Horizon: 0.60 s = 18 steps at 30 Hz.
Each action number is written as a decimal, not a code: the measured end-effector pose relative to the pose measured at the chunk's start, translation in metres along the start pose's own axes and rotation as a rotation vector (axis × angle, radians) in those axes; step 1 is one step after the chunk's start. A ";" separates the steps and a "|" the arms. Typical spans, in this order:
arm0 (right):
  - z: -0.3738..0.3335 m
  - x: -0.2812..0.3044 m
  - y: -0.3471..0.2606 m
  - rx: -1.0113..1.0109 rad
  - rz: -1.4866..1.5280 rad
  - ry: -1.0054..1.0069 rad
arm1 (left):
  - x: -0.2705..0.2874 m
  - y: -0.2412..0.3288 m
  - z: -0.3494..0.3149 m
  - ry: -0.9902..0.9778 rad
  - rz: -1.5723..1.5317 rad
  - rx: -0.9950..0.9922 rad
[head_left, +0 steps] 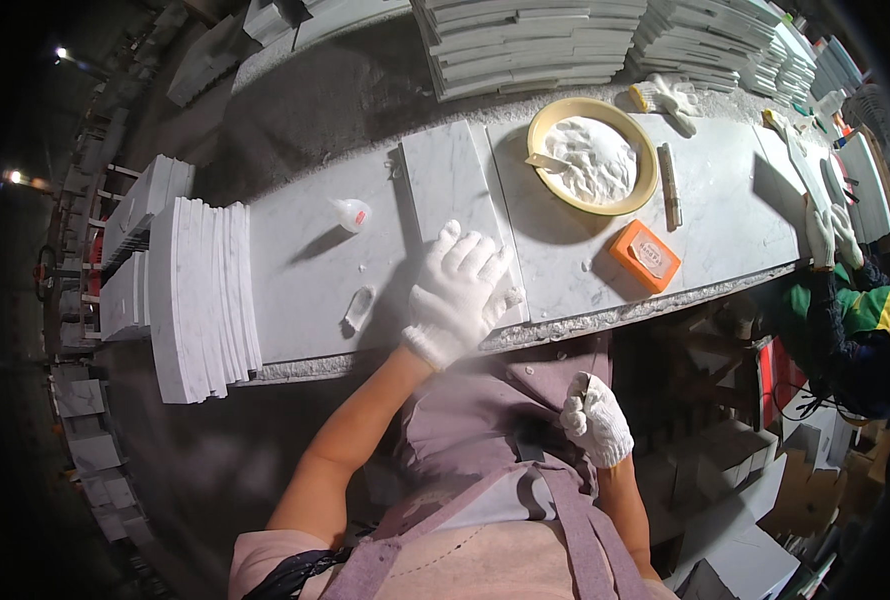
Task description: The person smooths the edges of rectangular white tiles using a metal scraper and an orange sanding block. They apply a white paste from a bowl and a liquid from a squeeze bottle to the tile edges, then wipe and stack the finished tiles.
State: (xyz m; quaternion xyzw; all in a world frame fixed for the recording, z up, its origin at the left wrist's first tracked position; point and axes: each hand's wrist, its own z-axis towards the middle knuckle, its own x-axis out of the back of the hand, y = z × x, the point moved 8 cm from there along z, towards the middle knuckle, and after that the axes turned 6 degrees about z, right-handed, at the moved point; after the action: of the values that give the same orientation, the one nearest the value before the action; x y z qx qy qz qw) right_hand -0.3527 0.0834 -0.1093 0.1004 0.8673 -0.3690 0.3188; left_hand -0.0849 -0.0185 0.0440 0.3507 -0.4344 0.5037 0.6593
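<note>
My left hand [457, 295], in a white knit glove, lies with its fingers stretched out on the near part of a long grey-veined marble tile [450, 180]. Lower right, in front of my apron [470, 405], my gloved right hand [599, 420] is closed with curled fingers; what it holds, if anything, I cannot make out. Left of the tile stands a small translucent squeeze bottle [349, 214]. A clear flattened piece [360, 308] lies nearer to me. Beyond and right of my left hand are an orange box-shaped block [645, 256] and a yellow bowl [649, 165] of white powder or paste.
A spatula [548, 162] rests in the bowl; a thin stick [671, 187] lies beside it. Stone strips [205, 300] stand at the left table end. Tall tile stacks [530, 45] and spare gloves [671, 98] are behind. A co-worker's gloved hands [831, 235] are at the far right.
</note>
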 end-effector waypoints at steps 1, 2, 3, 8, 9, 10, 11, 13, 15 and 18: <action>0.002 0.001 -0.007 0.069 -0.224 0.012 | -0.001 0.000 0.000 -0.006 0.001 0.000; 0.003 0.002 -0.014 0.136 -0.464 0.041 | 0.000 0.002 0.000 0.000 0.006 -0.001; 0.004 0.003 -0.020 0.198 -0.690 0.085 | 0.001 0.003 -0.001 0.006 0.013 -0.003; 0.009 -0.006 -0.015 0.172 -0.177 -0.016 | 0.002 0.010 -0.006 -0.006 0.041 -0.001; 0.008 -0.010 -0.016 0.192 -0.174 -0.029 | 0.003 0.011 -0.006 -0.010 0.033 -0.010; 0.007 -0.020 -0.016 0.191 -0.109 -0.090 | 0.004 0.012 -0.008 -0.023 0.014 0.000; 0.008 -0.022 -0.014 0.133 -0.065 -0.049 | 0.007 0.012 -0.008 -0.026 0.027 0.002; 0.003 -0.030 -0.011 0.076 0.074 0.004 | 0.014 0.017 -0.015 -0.058 0.030 0.046; -0.001 -0.037 -0.013 0.023 0.202 0.033 | 0.022 0.026 -0.020 -0.135 0.029 0.012; -0.001 -0.046 -0.024 0.030 0.102 0.068 | 0.041 0.037 -0.034 -0.229 0.006 0.046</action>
State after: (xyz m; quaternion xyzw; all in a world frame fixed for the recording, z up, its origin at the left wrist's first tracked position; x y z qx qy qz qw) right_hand -0.3275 0.0703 -0.0665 0.1619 0.8656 -0.3617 0.3061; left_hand -0.1089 0.0359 0.0701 0.4198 -0.4963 0.4722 0.5954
